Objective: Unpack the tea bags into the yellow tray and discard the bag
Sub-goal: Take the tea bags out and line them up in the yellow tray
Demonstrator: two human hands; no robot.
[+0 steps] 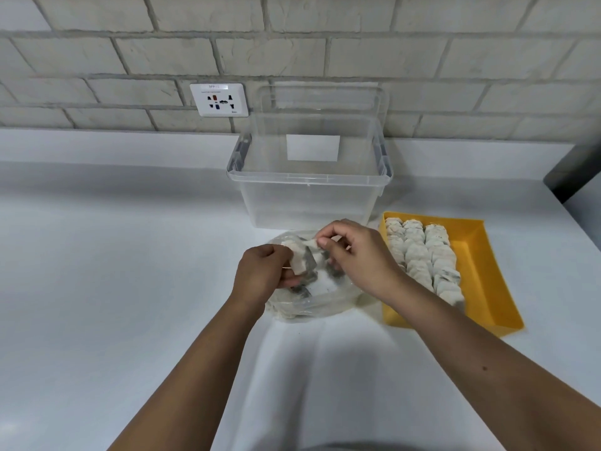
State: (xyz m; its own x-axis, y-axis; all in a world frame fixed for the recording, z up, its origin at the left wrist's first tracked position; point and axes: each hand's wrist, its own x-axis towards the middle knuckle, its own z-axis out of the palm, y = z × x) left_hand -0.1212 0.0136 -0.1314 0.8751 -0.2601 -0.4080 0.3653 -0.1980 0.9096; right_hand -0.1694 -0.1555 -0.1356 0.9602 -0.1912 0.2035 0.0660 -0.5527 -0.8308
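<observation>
White counter (113, 255), brick wall behind. Clear plastic bag (312, 297) lies near centre, more tea bags inside. Left hand (265, 271) and right hand (354, 255) both pinch a clump of tea bags (300, 260) above it. Yellow tray (481, 271) just right, holding rows of tea bags. Empty clear bin (309, 177) beyond.

A pale grey brick wall (292, 43) carries a white power socket (219, 99) above the white surface (113, 255), lit evenly, shadows soft.
</observation>
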